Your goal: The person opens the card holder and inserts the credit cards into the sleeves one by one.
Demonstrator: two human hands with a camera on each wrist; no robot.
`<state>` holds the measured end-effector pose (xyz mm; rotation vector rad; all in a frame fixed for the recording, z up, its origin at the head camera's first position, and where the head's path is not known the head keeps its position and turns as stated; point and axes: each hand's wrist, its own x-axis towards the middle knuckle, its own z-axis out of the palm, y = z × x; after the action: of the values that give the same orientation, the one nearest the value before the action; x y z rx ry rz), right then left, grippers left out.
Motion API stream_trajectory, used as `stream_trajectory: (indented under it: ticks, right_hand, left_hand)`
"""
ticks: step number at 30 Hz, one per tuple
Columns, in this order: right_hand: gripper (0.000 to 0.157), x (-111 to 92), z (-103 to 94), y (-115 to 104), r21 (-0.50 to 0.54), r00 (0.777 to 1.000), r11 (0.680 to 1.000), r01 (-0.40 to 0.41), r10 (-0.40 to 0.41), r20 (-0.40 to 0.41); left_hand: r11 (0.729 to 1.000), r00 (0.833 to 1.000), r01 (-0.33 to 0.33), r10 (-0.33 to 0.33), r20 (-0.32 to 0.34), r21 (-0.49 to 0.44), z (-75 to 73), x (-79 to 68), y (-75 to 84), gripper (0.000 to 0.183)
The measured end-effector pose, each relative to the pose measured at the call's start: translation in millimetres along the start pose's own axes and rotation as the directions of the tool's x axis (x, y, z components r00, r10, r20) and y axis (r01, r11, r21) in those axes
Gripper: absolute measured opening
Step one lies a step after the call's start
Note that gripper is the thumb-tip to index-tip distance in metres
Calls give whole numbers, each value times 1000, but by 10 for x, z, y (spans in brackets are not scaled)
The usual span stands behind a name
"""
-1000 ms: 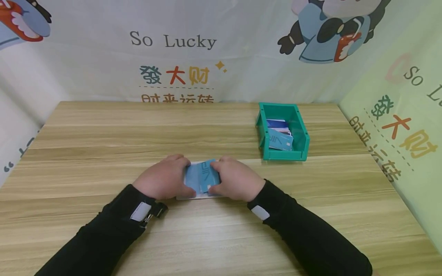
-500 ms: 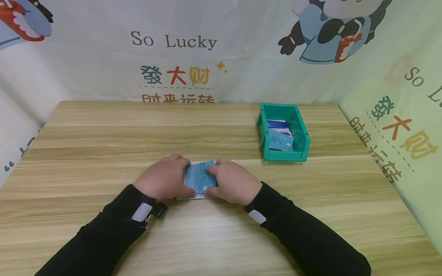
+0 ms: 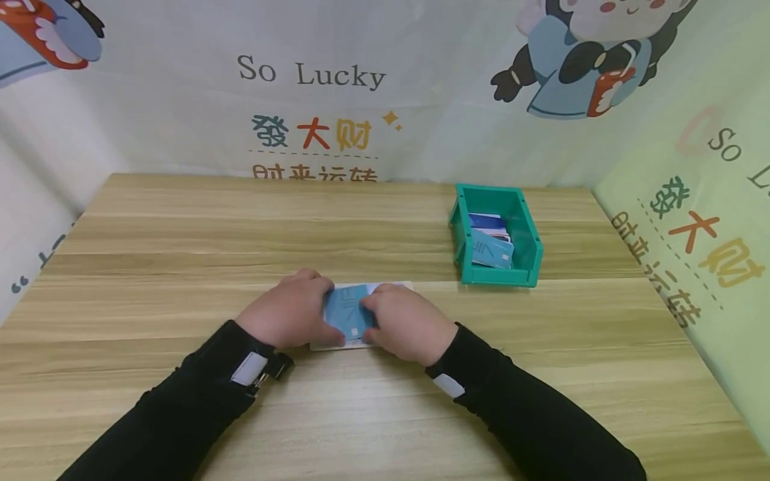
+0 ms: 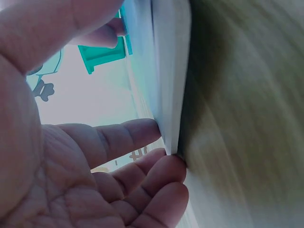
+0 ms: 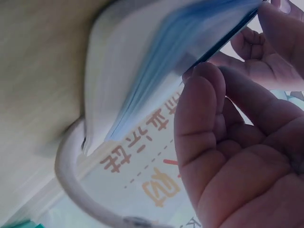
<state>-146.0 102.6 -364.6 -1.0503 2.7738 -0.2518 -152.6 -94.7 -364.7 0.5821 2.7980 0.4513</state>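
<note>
A thin card holder (image 3: 398, 285) with a pale cover and bluish sleeves lies on the table, between both hands. A light blue bank card (image 3: 347, 310) is flat against its sleeves. My left hand (image 3: 289, 308) holds the left end of the holder, thumb at the near edge and fingers at the far edge. In the left wrist view, fingertips touch the holder's pale edge (image 4: 172, 76). My right hand (image 3: 409, 321) pinches the right side of the card; the right wrist view shows the card's dark edge (image 5: 225, 40) at the fingertips. How far the card sits in a sleeve cannot be told.
A green bin (image 3: 532, 257) with several cards (image 3: 493, 250) in it stands on the wooden table (image 3: 198, 240), to the back right. A pale strap loop (image 5: 69, 173) hangs from the holder. Printed cloth (image 3: 433, 80) closes off the back and sides.
The right hand has moved the blue card leftward over the holder, toward the left hand. More of the holder's right end now shows. The left hand has stayed in place; the head view shifted slightly.
</note>
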Motion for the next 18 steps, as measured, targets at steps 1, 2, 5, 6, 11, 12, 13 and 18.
stream_trajectory:
  ticks: [1, 2, 5, 6, 11, 12, 13, 18]
  right_hand:
    - [38, 1, 2, -5, 6, 1000, 1000, 4, -4, -1]
    - [37, -1, 2, -12, 15, 1000, 1000, 7, -7, 0]
    - [35, -5, -4, -27, 44, 1000, 999, 24, -24, -1]
    - [34, -6, -6, -31, 54, 1000, 998, 31, -31, 0]
    - [35, -12, -4, -39, 91, 999, 995, 50, -52, 11]
    - [34, -12, 1, -37, 97, 998, 994, 56, -58, 12]
    - [33, -12, 3, -37, 103, 998, 993, 65, -67, 12]
    - [23, -8, 16, -32, 113, 993, 987, 115, -116, 2]
  left_hand:
    - [1000, 1000, -1, 1, 1, 1, 0, 0, 0, 83]
    - [1000, 1000, -1, 1, 1, 2, 1, 2, 0, 82]
    - [1000, 1000, -6, 6, 2, -1, 0, 9, 0, 81]
    - [1000, 1000, -7, 7, 1, -1, -1, 13, 0, 81]
    - [1000, 1000, -9, 9, -1, 8, 2, 18, -1, 81]
    - [1000, 1000, -8, 8, -1, 10, 3, 19, 0, 81]
    - [1000, 1000, -9, 9, -1, 13, 5, 19, -1, 82]
    - [1000, 1000, -15, 15, -7, 24, 5, 11, 3, 83]
